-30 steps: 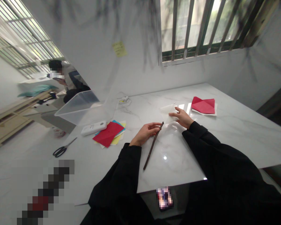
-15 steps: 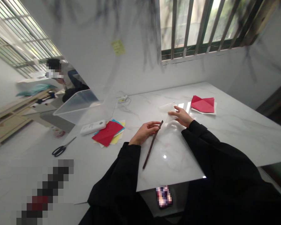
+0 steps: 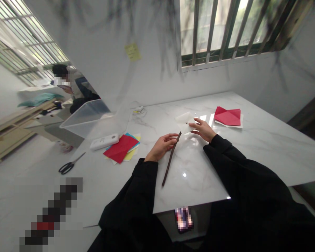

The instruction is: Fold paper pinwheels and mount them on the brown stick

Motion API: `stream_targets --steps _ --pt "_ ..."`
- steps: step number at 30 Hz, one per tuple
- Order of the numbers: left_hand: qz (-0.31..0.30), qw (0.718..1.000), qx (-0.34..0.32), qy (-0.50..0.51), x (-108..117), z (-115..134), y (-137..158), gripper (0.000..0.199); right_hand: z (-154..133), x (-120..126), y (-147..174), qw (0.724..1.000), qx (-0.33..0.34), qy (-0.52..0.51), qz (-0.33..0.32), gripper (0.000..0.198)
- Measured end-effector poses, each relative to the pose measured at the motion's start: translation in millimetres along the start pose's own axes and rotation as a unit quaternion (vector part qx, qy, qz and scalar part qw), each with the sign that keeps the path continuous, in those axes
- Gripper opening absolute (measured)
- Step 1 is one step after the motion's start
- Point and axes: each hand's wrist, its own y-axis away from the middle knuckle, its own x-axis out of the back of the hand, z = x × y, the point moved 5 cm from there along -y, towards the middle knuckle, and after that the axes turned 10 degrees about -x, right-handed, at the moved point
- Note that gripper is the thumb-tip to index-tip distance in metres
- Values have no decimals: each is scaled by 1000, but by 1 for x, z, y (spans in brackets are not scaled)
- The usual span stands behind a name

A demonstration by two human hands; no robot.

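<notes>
Between the fingertips of my left hand (image 3: 165,145), a thin dark brown stick (image 3: 170,161) is held near its upper end. Its lower end slants down toward the table's front edge. A pale cream sheet of paper (image 3: 182,119) lies on the marble-patterned table (image 3: 194,182) beyond the stick. My right hand (image 3: 203,129) is just right of this sheet, its fingers parted and holding nothing that I can see. A tiny dark object (image 3: 186,123), too small to name, is on the sheet near those fingertips.
Left of my hands lie red, blue and yellow papers (image 3: 122,147), a white device (image 3: 105,141) and black-handled scissors (image 3: 68,167). More red paper (image 3: 228,116) is at the right. A clear plastic bin (image 3: 88,117) stands at the left; a person (image 3: 76,85) sits beyond.
My right hand has let go of the pale sheet, which now lies slightly farther left, with the tiny dark object visible on it. The stick has shifted a little in my left hand.
</notes>
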Motion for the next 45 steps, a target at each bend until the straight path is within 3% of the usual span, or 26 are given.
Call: stream_targets --steps 7,16,23,29,41,43,45 --pt "88 995 -32 35 16 -4 -6 56 0 0 0 999 10 52 11 67" --pt "104 992 -40 56 16 -4 -7 58 2 -6 -1 993 15 119 7 46" --pt "106 992 -39 59 16 -3 -8 59 1 -9 2 993 19 113 2 63" --pt "114 991 -38 59 16 -3 -7 61 1 -17 4 985 29 167 -29 31" --pt "114 991 -39 61 17 -5 -7 61 6 -11 0 995 6 95 -4 90" --pt "113 991 -40 62 18 -6 -8 61 5 -10 0 995 7 95 -1 93" --pt "110 991 -41 63 18 -6 -8 60 4 -10 0 994 12 105 -1 80"
